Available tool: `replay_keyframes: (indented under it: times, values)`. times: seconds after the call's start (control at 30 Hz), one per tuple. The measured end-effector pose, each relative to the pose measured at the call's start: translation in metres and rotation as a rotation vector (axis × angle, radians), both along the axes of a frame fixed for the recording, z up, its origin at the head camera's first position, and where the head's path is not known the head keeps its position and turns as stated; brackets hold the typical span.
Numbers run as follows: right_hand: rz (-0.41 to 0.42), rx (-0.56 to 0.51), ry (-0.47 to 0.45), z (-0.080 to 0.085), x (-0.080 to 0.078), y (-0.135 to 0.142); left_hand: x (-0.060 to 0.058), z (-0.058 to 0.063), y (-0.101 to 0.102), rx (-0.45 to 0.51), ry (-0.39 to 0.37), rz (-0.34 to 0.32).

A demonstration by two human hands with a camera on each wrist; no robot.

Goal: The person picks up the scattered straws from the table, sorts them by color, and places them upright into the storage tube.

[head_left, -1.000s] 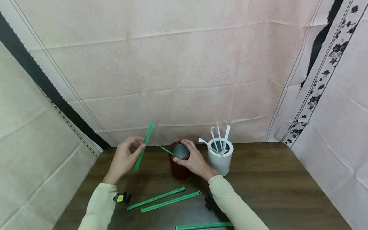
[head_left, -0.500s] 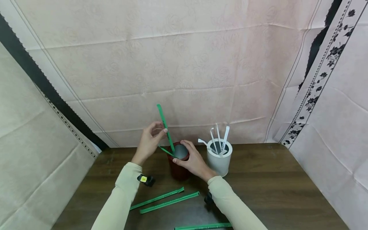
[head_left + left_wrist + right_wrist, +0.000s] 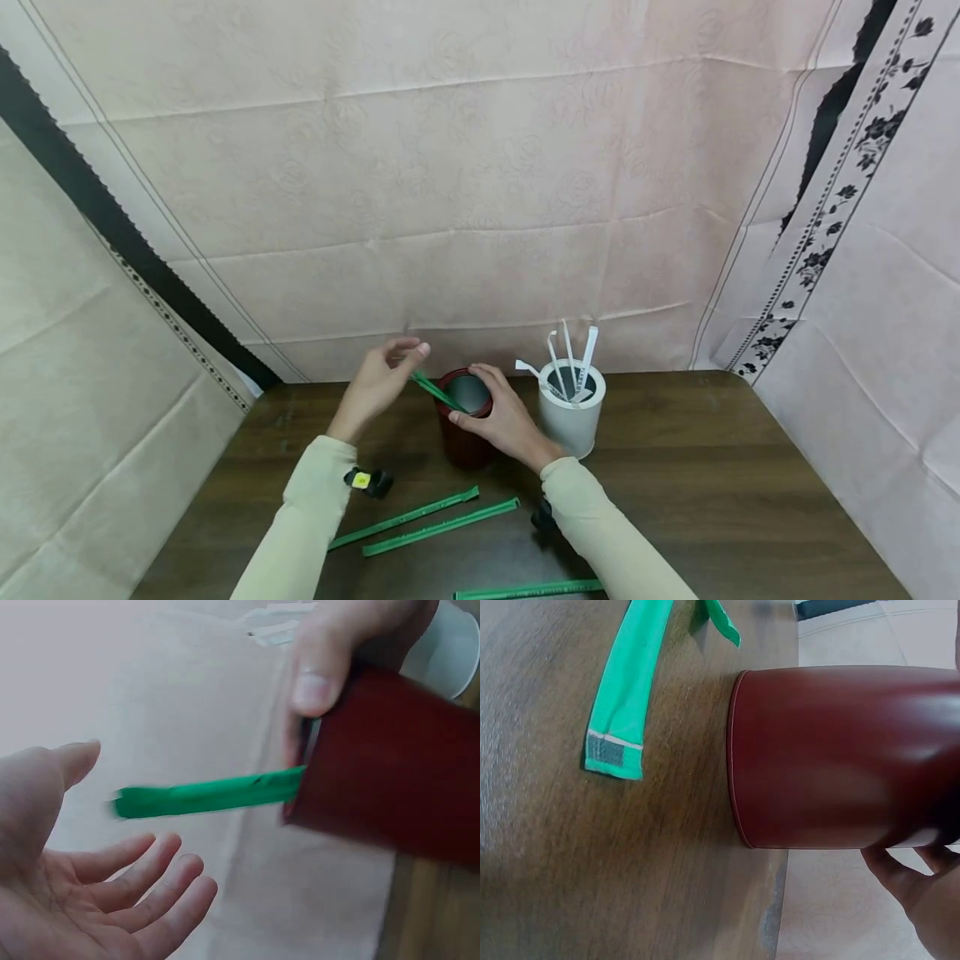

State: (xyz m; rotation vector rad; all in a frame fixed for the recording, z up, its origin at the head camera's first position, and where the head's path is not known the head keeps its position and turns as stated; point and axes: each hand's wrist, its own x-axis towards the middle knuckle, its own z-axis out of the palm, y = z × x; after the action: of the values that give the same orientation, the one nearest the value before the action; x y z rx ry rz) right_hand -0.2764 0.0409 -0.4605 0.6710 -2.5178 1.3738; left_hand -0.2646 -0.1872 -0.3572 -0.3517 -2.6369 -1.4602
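Observation:
A dark red cylindrical cup [image 3: 467, 446] stands on the table in the head view. My right hand [image 3: 510, 421] grips it at the rim, thumb on the near side and fingers on the far side. Green wrapped straws [image 3: 437, 392] lean out of the cup over its left edge. My left hand [image 3: 378, 390] is just left of them. In the left wrist view its fingers are spread and relaxed with nothing in them, apart from the green straw end [image 3: 210, 795] that sticks out of the cup.
Two green wrapped straws, a rear one [image 3: 405, 517] and a front one [image 3: 442, 528], lie before the cup. More green [image 3: 528, 591] shows at the table's front edge, partly behind the right sleeve. A white holder [image 3: 573, 427] with several white sticks [image 3: 590, 354] stands right of the cup.
My left hand brought a green straw rightward to the cup and let it go; it now leans inside. The hand has drawn back slightly left. My right hand keeps its grip on the cup.

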Motion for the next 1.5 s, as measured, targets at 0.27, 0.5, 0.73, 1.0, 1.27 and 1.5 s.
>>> replay_keyframes:
  times: [0.27,0.5,0.73,1.0,1.27,1.5]
  values:
    - [-0.01,0.003,0.013,0.002,0.0,-0.002,0.039,-0.018,-0.052,-0.136,0.034,-0.104]
    - [-0.003,-0.006,-0.004,0.001,0.001,-0.001,0.063,-0.08,-0.07,-0.334,-0.04,-0.357]
    - [-0.01,-0.006,-0.021,-0.002,0.004,0.004,0.076,-0.127,-0.05,-0.478,-0.103,-0.379]
    - [-0.002,-0.014,0.003,0.0,0.001,-0.001,0.079,-0.138,-0.037,-0.64,0.048,-0.359]
    - [0.002,-0.013,0.006,0.001,0.002,-0.001,0.085,-0.106,-0.038,-0.687,0.311,-0.237]
    - [-0.003,-0.01,0.021,-0.001,0.0,-0.001,0.096,-0.019,-0.023,-0.417,0.631,-0.059]
